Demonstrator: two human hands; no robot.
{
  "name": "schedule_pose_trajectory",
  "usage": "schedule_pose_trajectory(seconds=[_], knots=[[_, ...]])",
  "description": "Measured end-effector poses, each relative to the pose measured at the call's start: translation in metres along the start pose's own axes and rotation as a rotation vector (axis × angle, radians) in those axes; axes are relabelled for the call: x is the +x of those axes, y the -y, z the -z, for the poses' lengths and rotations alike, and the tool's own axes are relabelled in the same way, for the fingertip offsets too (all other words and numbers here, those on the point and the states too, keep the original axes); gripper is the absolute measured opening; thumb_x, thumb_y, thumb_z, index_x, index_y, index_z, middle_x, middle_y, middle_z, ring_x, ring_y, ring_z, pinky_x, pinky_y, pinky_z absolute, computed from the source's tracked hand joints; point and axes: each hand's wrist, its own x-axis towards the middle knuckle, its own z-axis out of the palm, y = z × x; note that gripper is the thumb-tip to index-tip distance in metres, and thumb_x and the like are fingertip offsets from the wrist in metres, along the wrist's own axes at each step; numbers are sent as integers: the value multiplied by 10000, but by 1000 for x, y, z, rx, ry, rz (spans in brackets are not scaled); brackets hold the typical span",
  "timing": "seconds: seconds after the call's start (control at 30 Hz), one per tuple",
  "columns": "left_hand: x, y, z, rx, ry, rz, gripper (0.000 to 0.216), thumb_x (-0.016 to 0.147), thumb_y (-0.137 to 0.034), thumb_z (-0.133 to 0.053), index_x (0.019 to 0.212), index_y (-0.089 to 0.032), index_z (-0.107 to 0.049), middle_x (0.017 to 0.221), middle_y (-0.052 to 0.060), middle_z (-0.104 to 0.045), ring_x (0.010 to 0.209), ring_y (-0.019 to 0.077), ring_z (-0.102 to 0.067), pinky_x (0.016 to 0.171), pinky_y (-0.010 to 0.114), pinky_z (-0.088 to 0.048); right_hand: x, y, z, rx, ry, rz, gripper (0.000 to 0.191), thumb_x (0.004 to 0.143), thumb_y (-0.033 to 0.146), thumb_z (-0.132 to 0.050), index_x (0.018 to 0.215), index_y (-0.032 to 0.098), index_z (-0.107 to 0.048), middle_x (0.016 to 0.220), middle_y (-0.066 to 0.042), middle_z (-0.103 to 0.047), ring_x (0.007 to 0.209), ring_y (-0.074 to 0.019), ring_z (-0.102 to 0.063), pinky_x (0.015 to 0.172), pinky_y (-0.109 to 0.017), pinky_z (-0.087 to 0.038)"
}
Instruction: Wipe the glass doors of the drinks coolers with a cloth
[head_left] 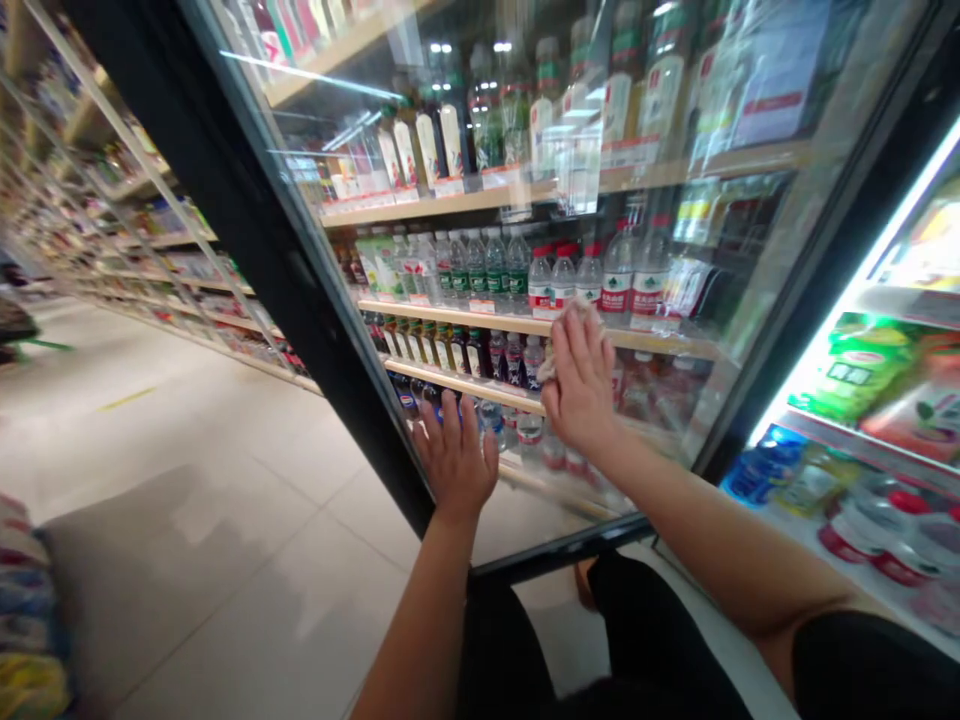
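Note:
A glass door [660,400] in a black frame stands swung out before me. My right hand [581,385] presses a crumpled pale cloth [550,366] against the middle of the pane; most of the cloth is hidden under the palm and fingers. Lower on the left, my left hand [456,455] lies open with fingers spread, at the glass beside the black door frame [322,300]. It holds nothing. Bottles on shelves show through or in the glass, among them water bottles with red caps [619,270] and green-labelled bottles [495,262].
At the right, a lit cooler holds a green bag [862,370] and red-capped bottles [892,530] on its shelves. Long store shelves [165,240] run along the left over a pale tiled floor [247,560]. Stacked packages [30,610] stand at the lower left edge.

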Motion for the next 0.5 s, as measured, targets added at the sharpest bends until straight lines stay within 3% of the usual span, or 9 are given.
schedule_pose_trajectory(seconds=[0.1, 0.13, 0.3, 0.37, 0.5], knots=[[-5, 0, -11, 62, 14, 33, 735, 982, -317, -592, 1625, -158, -274, 1619, 212, -366, 1587, 338, -102, 1280, 582, -141, 0, -6, 1, 23, 133, 310, 779, 962, 236, -460, 1662, 173, -125, 1650, -46, -387, 1603, -190, -115, 1334, -428, -74], [-7, 0, -13, 69, 16, 35, 736, 978, -318, -599, 1623, -157, -282, 1615, 214, -371, 1586, 341, -110, 1278, 585, -147, 4, -10, 2, 24, 156, 327, 784, 964, 240, -462, 1664, 196, -112, 1651, -32, -387, 1598, -187, -151, 1334, -426, -88], [-10, 2, -15, 95, 7, 48, 727, 976, -327, -596, 1618, -166, -298, 1625, 209, -360, 1586, 350, -114, 1271, 595, -164, 43, -22, 6, -31, -11, -138, 816, 977, 202, -381, 1661, 231, 63, 1733, -53, -156, 1603, -289, -124, 1269, -593, -230], [-11, 2, -15, 100, 22, 68, 701, 979, -346, -588, 1607, -171, -329, 1627, 203, -363, 1586, 353, -119, 1268, 601, -164, 41, -18, 4, -44, -36, -102, 807, 977, 207, -378, 1664, 214, 46, 1733, -55, -156, 1608, -275, -90, 1282, -570, -209], [-12, 1, -15, 86, 26, 97, 651, 983, -362, -570, 1581, -179, -391, 1625, 193, -373, 1584, 354, -138, 1264, 601, -175, 25, -23, 3, -32, 48, 188, 784, 970, 245, -428, 1668, 219, -73, 1687, -35, -317, 1600, -207, -156, 1320, -456, -156]])
